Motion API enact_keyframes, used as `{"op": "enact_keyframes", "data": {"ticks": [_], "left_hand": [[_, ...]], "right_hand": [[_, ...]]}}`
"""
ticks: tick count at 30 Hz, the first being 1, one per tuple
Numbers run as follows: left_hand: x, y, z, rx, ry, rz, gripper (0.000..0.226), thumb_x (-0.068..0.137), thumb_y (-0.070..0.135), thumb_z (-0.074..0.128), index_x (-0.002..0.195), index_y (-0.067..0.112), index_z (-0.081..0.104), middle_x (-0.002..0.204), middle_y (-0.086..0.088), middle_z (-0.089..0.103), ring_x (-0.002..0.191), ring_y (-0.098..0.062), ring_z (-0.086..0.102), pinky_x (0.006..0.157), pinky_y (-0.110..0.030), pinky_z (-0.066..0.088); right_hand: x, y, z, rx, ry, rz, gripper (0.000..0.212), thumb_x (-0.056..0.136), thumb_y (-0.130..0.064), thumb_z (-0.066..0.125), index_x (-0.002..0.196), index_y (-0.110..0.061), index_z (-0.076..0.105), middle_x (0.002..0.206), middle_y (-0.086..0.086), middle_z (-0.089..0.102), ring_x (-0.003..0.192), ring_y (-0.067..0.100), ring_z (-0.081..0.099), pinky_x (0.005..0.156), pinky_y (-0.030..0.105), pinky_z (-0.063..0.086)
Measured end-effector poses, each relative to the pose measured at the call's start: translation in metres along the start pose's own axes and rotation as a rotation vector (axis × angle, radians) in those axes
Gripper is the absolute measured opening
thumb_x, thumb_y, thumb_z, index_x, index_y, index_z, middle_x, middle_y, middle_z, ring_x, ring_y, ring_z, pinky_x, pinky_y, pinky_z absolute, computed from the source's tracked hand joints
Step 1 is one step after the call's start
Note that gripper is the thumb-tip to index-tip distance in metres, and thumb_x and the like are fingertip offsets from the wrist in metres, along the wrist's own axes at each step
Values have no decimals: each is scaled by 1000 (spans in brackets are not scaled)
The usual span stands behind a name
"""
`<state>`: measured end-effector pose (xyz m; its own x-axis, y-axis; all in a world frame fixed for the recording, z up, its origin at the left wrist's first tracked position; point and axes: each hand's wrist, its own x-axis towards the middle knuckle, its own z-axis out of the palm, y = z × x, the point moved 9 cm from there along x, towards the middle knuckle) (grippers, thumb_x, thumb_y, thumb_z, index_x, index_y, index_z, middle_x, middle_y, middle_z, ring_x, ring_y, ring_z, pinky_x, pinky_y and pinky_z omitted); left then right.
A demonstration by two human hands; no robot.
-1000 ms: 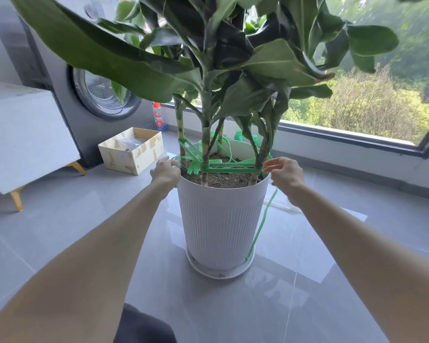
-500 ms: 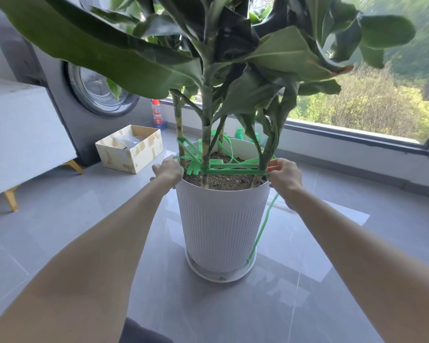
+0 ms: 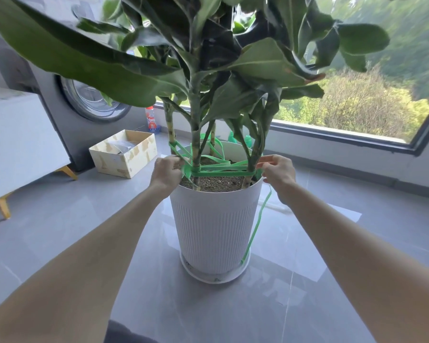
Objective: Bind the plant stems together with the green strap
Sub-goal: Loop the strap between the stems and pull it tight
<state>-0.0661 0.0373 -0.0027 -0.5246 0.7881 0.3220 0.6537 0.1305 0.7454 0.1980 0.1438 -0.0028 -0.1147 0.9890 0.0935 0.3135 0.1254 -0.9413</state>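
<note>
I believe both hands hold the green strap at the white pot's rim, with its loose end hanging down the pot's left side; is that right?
No: the head view shows the loose end hanging down the right side of the pot; the rest holds.

- The flat plastic strap (image 3: pixel 221 173) is bright green along its whole length, loops and hanging tail alike.
- The slender plant stems (image 3: pixel 195 125) are pale green, ringed with cream-yellow bands.
- The broad leaves (image 3: pixel 72 58) are deep green.
- The tall round plastic pot (image 3: pixel 213 224) is white, with a smooth band at the rim and fine vertical ribs below.
- The round saucer (image 3: pixel 216 277) is white.
- The soil (image 3: pixel 216 183) is brown, flecked with pale grit.
- The glossy tiled floor (image 3: pixel 60 231) is grey with thin pale grout lines.
- The open cardboard box (image 3: pixel 124 157) is cream with tan blotches.
- The front-loading washing machine (image 3: pixel 60 115) is dark grey with a silvery door ring.
- The small bottle (image 3: pixel 151 120) has a red label and a blue base.
</note>
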Motion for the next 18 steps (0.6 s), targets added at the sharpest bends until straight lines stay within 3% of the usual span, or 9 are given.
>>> {"op": "enact_keyframes", "data": {"ticks": [3, 6, 8, 10, 12, 15, 18], "left_hand": [[-2, -3, 14, -76, -85, -95, 41, 85, -11, 35, 113, -1, 63, 105, -11, 57, 95, -24, 47, 71, -25, 36], [-2, -8, 30, -158, -188, -151, 49, 87, -12, 31, 122, 6, 58, 117, -5, 55, 105, -18, 45, 74, -20, 36], [2, -10, 38, -147, -234, -148, 49, 88, -10, 33, 123, 10, 59, 119, -14, 58, 107, -25, 50, 69, -21, 39], [6, -15, 48, -101, -284, -141, 56, 87, -9, 34, 130, 20, 56, 124, -22, 56, 119, -32, 48, 85, -26, 43], [12, -19, 55, -2, -308, -113, 64, 85, -9, 38, 135, 30, 50, 131, -23, 51, 130, -34, 39, 107, -40, 36], [17, -19, 58, 123, -323, -35, 65, 87, -10, 40, 140, 28, 45, 147, -15, 37, 138, -31, 29, 113, -44, 29], [22, -17, 59, 161, -329, 37, 61, 88, -9, 44, 141, 23, 44, 149, -14, 34, 139, -32, 29, 114, -43, 28]], "right_hand": [[4, 0, 0, 17, -27, -15, 28, 94, -2, 46, 88, -21, 65, 79, -6, 66, 67, 4, 52, 82, 30, 50], [9, -1, 4, 20, -85, -38, 24, 96, -2, 47, 96, -20, 63, 81, -7, 65, 68, 4, 51, 82, 30, 47], [14, -3, 10, -5, -155, -55, 25, 97, 0, 45, 110, -11, 64, 93, -4, 67, 76, 5, 54, 90, 31, 46], [14, -7, 20, -147, -243, -119, 32, 98, -2, 43, 121, -10, 64, 119, 3, 65, 98, 14, 58, 98, 33, 43], [12, -12, 31, -317, -303, -180, 37, 98, -2, 39, 119, -14, 67, 132, 8, 58, 114, 25, 54, 97, 33, 42], [17, -13, 44, -418, -345, -175, 37, 94, 4, 38, 119, -6, 64, 131, 15, 54, 115, 33, 51, 95, 35, 44], [25, -5, 53, -481, -398, -149, 41, 92, 3, 40, 127, -12, 57, 136, 13, 43, 119, 33, 42, 106, 39, 37]]}}
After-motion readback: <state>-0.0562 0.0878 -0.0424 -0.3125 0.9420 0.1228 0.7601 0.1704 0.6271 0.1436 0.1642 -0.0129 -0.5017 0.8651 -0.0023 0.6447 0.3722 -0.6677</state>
